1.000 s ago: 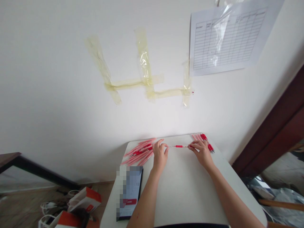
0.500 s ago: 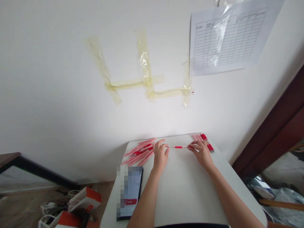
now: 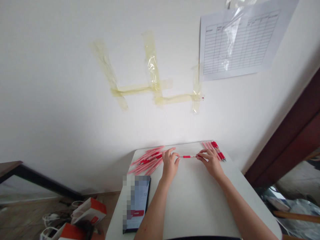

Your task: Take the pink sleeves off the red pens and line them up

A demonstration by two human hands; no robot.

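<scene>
My left hand [image 3: 170, 163] and my right hand [image 3: 211, 161] rest on a white table [image 3: 195, 203] near its far edge. Between them they pinch the two ends of a thin pen refill with a red grip [image 3: 188, 156], held level just above the table top. Left of my left hand lies a loose pile of pink pen barrels and red parts [image 3: 147, 160]. Just beyond my right hand lies a smaller group of red pens [image 3: 217, 149].
A phone [image 3: 136, 203] lies at the table's left edge. The white wall behind carries yellowed tape strips [image 3: 152, 83] and a printed sheet [image 3: 237, 40]. Orange-white boxes [image 3: 90, 213] sit on the floor at left; a dark wooden frame [image 3: 295, 133] stands at right.
Both hands have drawn a little closer together and slightly toward me, so less of the refill shows between them.
</scene>
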